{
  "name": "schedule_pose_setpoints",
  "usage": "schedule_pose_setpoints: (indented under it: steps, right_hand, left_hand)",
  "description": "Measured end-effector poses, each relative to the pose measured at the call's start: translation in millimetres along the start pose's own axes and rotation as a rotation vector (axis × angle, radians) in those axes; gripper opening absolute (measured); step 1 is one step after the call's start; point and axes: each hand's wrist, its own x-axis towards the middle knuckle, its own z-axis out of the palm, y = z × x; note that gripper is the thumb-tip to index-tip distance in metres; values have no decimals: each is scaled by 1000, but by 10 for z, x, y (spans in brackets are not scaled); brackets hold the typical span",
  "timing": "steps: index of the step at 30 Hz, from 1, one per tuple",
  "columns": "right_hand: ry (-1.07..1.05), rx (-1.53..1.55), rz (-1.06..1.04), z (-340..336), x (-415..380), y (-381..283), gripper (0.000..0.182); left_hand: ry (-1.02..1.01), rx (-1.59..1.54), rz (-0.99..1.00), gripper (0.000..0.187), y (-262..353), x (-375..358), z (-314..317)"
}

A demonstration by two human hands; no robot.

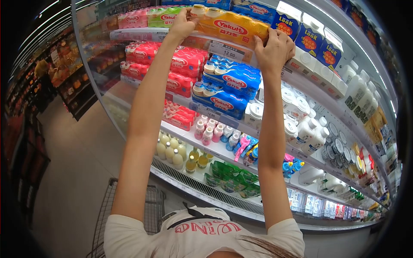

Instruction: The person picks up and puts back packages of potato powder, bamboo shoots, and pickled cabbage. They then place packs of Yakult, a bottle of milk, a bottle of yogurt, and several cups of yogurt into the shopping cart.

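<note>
Both my arms reach up to a high shelf of a chilled display. Between my hands is an orange-yellow Yakult multipack (230, 28), long and shrink-wrapped, sitting at the shelf front above a 12.00 price tag (227, 50). My left hand (183, 25) is closed round its left end, next to a green Yakult pack (161, 18). At the right end, my right hand (275, 46) grips with the thumb in front and fingers curled over the side. Blue Yakult packs (254, 10) stand behind, and blue Look cartons (286, 25) are just right of my right hand.
Red Yakult packs (187, 62) and blue Yakult packs (232, 79) fill the shelf below. White bottles (314, 135) and tubs line the right side. A wire shopping cart (150, 202) stands low on the left, beside the aisle floor (69, 146). A person (42, 71) is far off.
</note>
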Motion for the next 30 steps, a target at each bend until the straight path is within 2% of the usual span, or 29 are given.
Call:
schedule_pose_setpoints:
  steps: [7,8,10,13,14,17,20,23,28,30]
  right_hand:
    - [188,213,11,60,-27,-23,42]
    - [217,270,14,25,14,-40,42]
    - [247,463,2,13,51,-50,41]
    - [40,1236,182,-274,10,-320,42]
    - [11,1162,150,-382,-32,-359,46]
    - [-137,1344,310,-581,-408,-453,44]
    - [-285,1538,669,-825,-974,-628,43]
    - [-425,1653,919,-943,-1437,-723,43]
    - [-484,1809,1069,-985,-1735,-846,44]
    - [-515,1822,1069,-1005,-1724,-928,44]
  left_hand:
    - [157,-12,256,34,515,15,-137]
    - [120,-296,160,37,591,-66,-122]
    - [131,-389,107,39,874,-281,-155]
    - [160,-464,88,41,1065,-671,-291]
    - [171,-477,90,42,1111,-827,-351]
    - [225,-402,-143,48,1400,-1513,-506]
    - [297,-416,-332,54,1414,-2272,-604]
    - [344,-416,-494,59,1441,-2826,-678]
    - [351,-525,-590,52,1509,-3189,-858]
    - [338,-537,-613,52,1550,-3268,-965]
